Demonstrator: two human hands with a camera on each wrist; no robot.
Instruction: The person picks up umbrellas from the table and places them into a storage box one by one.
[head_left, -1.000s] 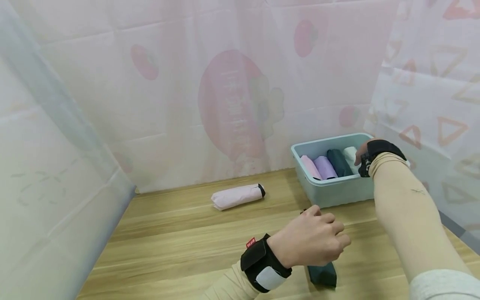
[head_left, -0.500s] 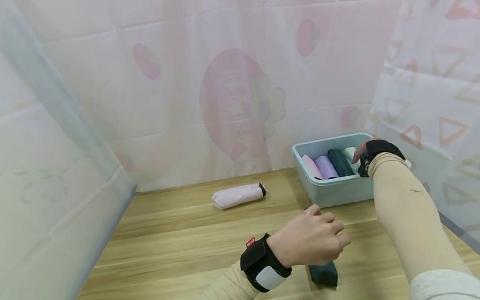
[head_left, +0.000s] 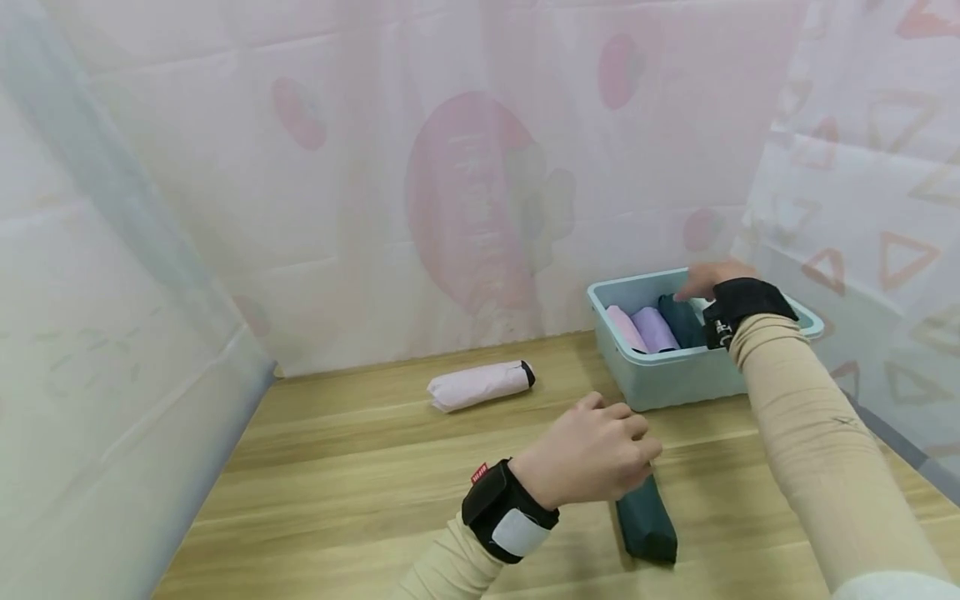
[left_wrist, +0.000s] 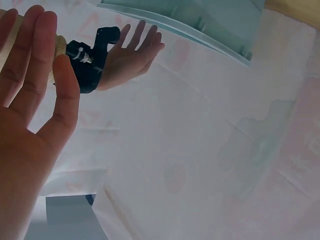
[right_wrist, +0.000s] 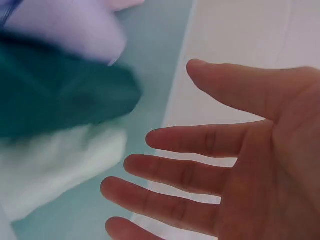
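Note:
My left hand (head_left: 600,450) hovers with relaxed fingers just left of a dark green folded umbrella (head_left: 645,521) lying on the wooden table (head_left: 337,483); it holds nothing. In the left wrist view the left hand (left_wrist: 35,75) shows straight fingers and an empty palm. My right hand (head_left: 701,279) hangs open over the light blue bin (head_left: 675,379). The right wrist view shows the right hand (right_wrist: 200,170) with spread fingers above a dark green umbrella (right_wrist: 60,95), a white one (right_wrist: 55,160) and a lilac one (right_wrist: 65,25) in the bin.
A pink folded umbrella (head_left: 480,383) lies on the table further back to the left. In the bin, a pink umbrella (head_left: 624,327) lies beside the lilac one (head_left: 654,327). Translucent patterned curtains (head_left: 450,167) close off the back and both sides.
My right hand has lifted off the white umbrella in the bin and opened above it. My left hand has drifted left, uncovering more of the dark green umbrella on the table.

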